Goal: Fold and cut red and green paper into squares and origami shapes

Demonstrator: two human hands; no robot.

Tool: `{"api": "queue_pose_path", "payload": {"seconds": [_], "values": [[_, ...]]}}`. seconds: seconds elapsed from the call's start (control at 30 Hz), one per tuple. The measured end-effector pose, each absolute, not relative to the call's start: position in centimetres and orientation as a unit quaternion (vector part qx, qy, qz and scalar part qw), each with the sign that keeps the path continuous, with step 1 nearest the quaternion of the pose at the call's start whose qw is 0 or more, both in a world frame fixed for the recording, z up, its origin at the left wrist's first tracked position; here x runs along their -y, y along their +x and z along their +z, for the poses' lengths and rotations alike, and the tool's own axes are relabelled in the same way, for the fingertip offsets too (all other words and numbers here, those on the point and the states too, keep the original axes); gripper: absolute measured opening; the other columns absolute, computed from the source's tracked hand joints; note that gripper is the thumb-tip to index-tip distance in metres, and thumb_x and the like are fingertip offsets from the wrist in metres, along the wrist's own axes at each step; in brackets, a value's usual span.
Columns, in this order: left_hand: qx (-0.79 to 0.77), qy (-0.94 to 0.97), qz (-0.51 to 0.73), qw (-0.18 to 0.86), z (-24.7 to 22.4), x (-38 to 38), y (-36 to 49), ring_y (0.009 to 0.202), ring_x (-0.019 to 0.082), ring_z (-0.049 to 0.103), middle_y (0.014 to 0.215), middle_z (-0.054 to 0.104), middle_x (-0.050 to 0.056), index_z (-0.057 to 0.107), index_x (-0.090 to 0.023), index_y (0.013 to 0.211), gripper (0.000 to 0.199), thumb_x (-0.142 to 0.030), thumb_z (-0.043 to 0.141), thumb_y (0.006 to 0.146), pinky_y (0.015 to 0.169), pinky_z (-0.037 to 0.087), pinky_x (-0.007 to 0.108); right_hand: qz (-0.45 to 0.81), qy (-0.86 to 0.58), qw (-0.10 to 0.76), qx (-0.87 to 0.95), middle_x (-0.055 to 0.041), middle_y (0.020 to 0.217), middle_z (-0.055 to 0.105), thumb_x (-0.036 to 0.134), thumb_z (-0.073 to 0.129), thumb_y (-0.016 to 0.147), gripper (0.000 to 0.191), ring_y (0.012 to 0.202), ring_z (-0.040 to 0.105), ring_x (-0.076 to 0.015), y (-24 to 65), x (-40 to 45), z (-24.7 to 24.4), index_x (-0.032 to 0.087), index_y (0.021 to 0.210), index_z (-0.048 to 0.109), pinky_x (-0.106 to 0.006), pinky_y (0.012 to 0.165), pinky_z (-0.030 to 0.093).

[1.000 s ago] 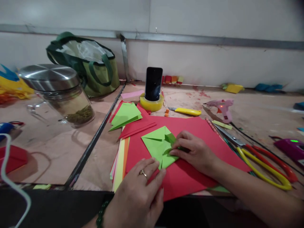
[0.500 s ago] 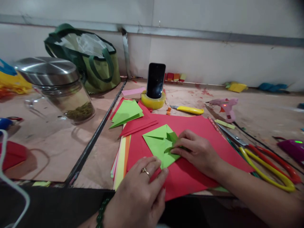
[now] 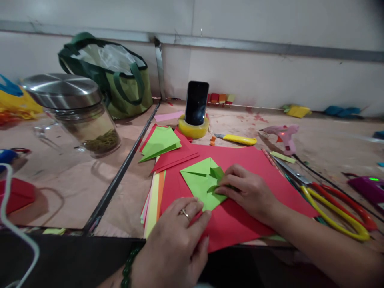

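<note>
A folded sheet of green paper (image 3: 195,180) lies on a red sheet (image 3: 240,160), its right-hand flap partly raised. My right hand (image 3: 250,192) pinches that flap between thumb and fingers, which hide the paper's right corner. My left hand (image 3: 180,236), wearing a ring, rests its fingertips by the paper's lower corner. Its fingers are loosely bent and slightly apart, covering the tip of that corner. Further back on the left, more folded green paper (image 3: 160,140) sits on folded red pieces.
Large scissors (image 3: 336,208) lie right of the sheets, near a pink glue gun (image 3: 285,136). A yellow utility knife (image 3: 240,139) lies behind. The phone (image 3: 196,102) stands in a tape roll (image 3: 193,130). At left are a lidded glass jar (image 3: 90,124) and a green bag (image 3: 132,92).
The view has shifted very slightly. Both hands keep nearly the same place on the green paper, and its folds look the same.
</note>
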State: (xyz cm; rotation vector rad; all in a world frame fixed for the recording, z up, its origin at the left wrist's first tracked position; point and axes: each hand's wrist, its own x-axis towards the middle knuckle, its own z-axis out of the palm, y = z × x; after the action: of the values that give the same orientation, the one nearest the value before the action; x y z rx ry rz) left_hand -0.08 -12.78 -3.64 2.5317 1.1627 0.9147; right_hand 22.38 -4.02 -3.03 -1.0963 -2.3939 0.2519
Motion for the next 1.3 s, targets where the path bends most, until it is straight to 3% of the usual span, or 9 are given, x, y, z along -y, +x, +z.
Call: {"api": "queue_pose_path", "payload": {"seconds": [0.63,0.83,0.93,1.07,1.2,1.3], "values": [[-0.396,0.863,0.282,0.134,-3.3,12.7,0.1,0.104,0.027,0.052,0.108,0.06,0.012,0.061,-0.011,0.114,0.036,-0.012,0.053,0.079,0.09,0.051,0.041,0.07,-0.416,0.243,0.873,-0.004,0.084,0.059,0.029,0.064,0.088,0.014,0.074,0.06,-0.016,22.0,4.1,-2.9,0.021,0.078,0.07,-0.027,0.065,0.048],[-0.407,0.863,0.277,0.114,-3.2,13.0,0.3,0.109,0.029,0.052,0.127,0.058,0.012,0.06,-0.012,0.115,0.038,-0.015,0.055,0.078,0.092,0.051,0.043,0.075,-0.421,0.236,0.873,-0.0041,0.083,0.059,0.027,0.065,0.087,0.012,0.075,0.061,-0.0161,21.9,4.2,-2.7,0.02,0.078,0.07,-0.026,0.065,0.048],[-0.407,0.868,0.263,0.111,-3.1,13.0,0.6,0.108,0.029,0.054,0.122,0.062,0.011,0.062,-0.013,0.112,0.035,-0.019,0.056,0.078,0.092,0.051,0.045,0.074,-0.423,0.236,0.872,-0.0034,0.083,0.059,0.027,0.066,0.086,0.011,0.074,0.061,-0.0158,21.9,4.1,-2.7,0.021,0.078,0.07,-0.026,0.065,0.048],[-0.411,0.867,0.252,0.126,-2.9,12.8,0.8,0.109,0.029,0.053,0.121,0.063,0.01,0.056,-0.012,0.124,0.048,-0.025,0.059,0.079,0.094,0.051,0.044,0.065,-0.419,0.242,0.873,-0.004,0.085,0.059,0.027,0.066,0.086,0.008,0.075,0.062,-0.0171,22.0,4.1,-2.8,0.019,0.085,0.067,-0.028,0.065,0.049],[-0.428,0.865,0.23,0.126,-2.6,12.5,1.1,0.106,0.028,0.055,0.119,0.064,0.009,0.056,-0.014,0.126,0.048,-0.03,0.059,0.081,0.092,0.051,0.046,0.024,-0.403,0.278,0.871,-0.0062,0.092,0.06,0.027,0.065,0.087,0.016,0.082,0.061,-0.0195,22.0,4.3,-2.8,0.019,0.1,0.061,-0.032,0.07,0.051],[-0.442,0.862,0.218,0.122,-2.3,12.4,1.3,0.104,0.029,0.056,0.116,0.065,0.009,0.059,-0.014,0.124,0.046,-0.032,0.06,0.081,0.09,0.052,0.047,0.007,-0.392,0.303,0.868,-0.0103,0.104,0.058,0.031,0.071,0.078,0.038,0.098,0.059,-0.0249,21.9,4.8,-2.4,0.018,0.11,0.055,-0.038,0.082,0.052]]}}
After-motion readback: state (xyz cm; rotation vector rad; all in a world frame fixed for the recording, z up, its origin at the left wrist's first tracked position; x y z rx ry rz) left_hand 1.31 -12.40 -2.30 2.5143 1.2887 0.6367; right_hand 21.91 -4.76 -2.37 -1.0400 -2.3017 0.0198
